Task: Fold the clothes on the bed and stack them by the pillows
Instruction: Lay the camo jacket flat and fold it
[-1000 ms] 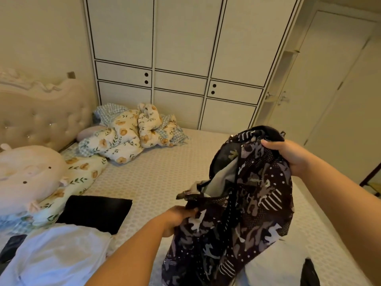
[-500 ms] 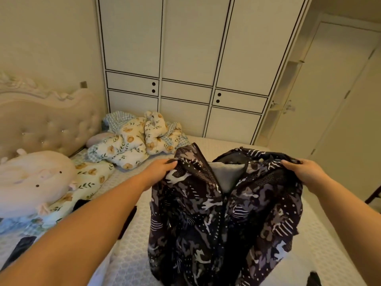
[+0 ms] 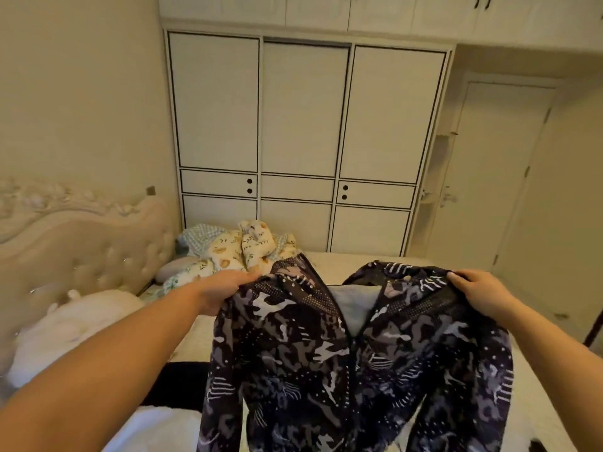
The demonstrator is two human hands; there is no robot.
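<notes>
Holding the jacket [image 3: 352, 363] up over the bed [image 3: 329, 265], the person has it spread by the shoulders, front zipped most of the way, hem hanging out of view. The left hand [image 3: 225, 288] grips one shoulder, the right hand [image 3: 479, 295] the other, fingers curled into cloth. To fold well, I'd judge it best to keep both shoulders level, lay it flat on the bed, then smooth it before bringing the sleeves in. A rumpled floral quilt [image 3: 241, 252] lies by the headboard [image 3: 81, 246]. No containers show; the wardrobe [image 3: 306, 141] doors are shut.
</notes>
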